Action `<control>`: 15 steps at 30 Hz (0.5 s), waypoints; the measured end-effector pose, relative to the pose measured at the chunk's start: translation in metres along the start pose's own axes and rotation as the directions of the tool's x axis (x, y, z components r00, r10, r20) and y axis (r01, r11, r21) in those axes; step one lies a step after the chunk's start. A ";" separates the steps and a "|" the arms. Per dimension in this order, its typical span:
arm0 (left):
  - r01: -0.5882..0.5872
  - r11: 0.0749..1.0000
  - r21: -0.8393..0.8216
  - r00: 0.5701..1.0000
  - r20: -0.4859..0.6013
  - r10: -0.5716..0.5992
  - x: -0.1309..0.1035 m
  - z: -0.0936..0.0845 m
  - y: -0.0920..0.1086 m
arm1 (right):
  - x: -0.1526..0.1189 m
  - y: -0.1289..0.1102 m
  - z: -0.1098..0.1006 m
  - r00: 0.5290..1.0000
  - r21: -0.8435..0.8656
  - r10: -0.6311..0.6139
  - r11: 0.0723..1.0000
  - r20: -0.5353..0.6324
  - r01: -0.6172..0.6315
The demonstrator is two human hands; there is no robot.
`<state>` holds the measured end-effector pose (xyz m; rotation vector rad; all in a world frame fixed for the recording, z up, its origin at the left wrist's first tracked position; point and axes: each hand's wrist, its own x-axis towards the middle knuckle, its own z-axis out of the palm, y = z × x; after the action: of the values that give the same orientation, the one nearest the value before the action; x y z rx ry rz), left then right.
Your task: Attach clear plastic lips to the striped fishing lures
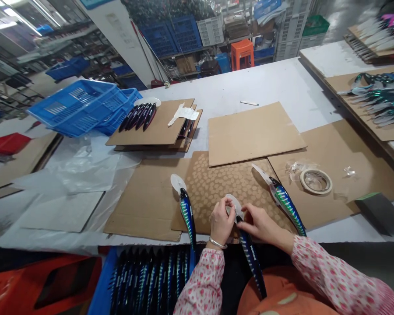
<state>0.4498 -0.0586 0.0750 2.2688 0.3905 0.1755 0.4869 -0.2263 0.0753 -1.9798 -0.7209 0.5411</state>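
A dark blue fishing lure (250,256) with pale stripes and a "nomad" mark slants down over the table's front edge. At its head is a clear round diving lip (233,202). My left hand (222,218) is closed in a pinch on the lip. My right hand (261,222) is closed with thumb and fingers around the head end. What lies right between the fingertips is too small to make out. A second striped lure (187,214) lies left of my hands, and a third lure (287,203) lies to the right on the cardboard.
A roll of tape (316,181) and a dark grey block (382,213) sit at the right. Beyond are stacked cardboard sheets with dark lures (140,116) and blue crates (75,105). A blue bin of several lures (151,280) stands below the table's front edge.
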 end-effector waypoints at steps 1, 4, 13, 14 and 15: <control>0.001 1.000 0.009 1.000 -0.013 0.000 -0.002 0.000 0.003 | -0.011 -0.004 -0.003 0.997 0.041 0.019 0.999 0.075 -0.022; 0.010 1.000 -0.006 0.998 -0.068 -0.010 -0.016 -0.003 0.011 | -0.031 -0.007 -0.005 0.985 0.102 0.078 0.990 0.151 -0.094; -0.064 0.979 0.193 0.998 0.015 0.062 -0.074 0.001 -0.012 | 0.030 -0.013 0.024 0.997 0.274 0.001 0.961 0.076 -0.021; -0.046 0.965 0.259 0.998 -0.023 0.054 -0.073 0.003 -0.016 | 0.032 -0.015 0.020 0.998 0.215 -0.030 0.976 0.059 0.017; -0.021 0.947 0.320 0.997 -0.066 0.044 -0.070 0.004 -0.020 | 0.031 -0.016 0.013 0.999 0.139 -0.051 0.989 0.013 0.049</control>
<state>0.3802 -0.0719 0.0574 2.5956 0.4464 0.2255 0.4969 -0.1911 0.0805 -1.8251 -0.7222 0.5633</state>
